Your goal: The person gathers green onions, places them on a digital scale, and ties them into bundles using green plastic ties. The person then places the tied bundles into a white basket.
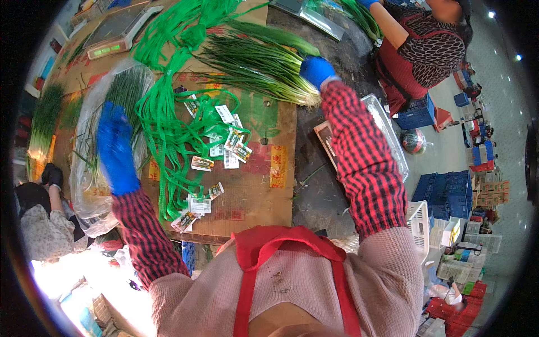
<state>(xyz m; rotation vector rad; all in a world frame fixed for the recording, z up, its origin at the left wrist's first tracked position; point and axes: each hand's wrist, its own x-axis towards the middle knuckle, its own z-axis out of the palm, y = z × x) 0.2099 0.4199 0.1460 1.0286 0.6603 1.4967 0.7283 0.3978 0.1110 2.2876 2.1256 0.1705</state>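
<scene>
My right hand (318,71), in a blue glove, is closed at the pale root ends of loose green onions (257,63). Their dark leaves fan out to the left across the cardboard. My left hand (117,147), also blue-gloved and blurred by motion, is over a clear plastic bag (90,113) with thin green stalks (126,88) in it. Whether its fingers hold any stalks cannot be made out. Between my hands lies a tangle of green plastic ties (168,109) with several printed tags (231,143) attached.
A digital scale (122,31) stands far left, another metal-topped device (309,17) at the back. A co-worker (425,50) is at the right, another person (46,219) at the left. A clear-rimmed tray (400,156) lies beside my right forearm. Blue crates (446,193) stand on the floor.
</scene>
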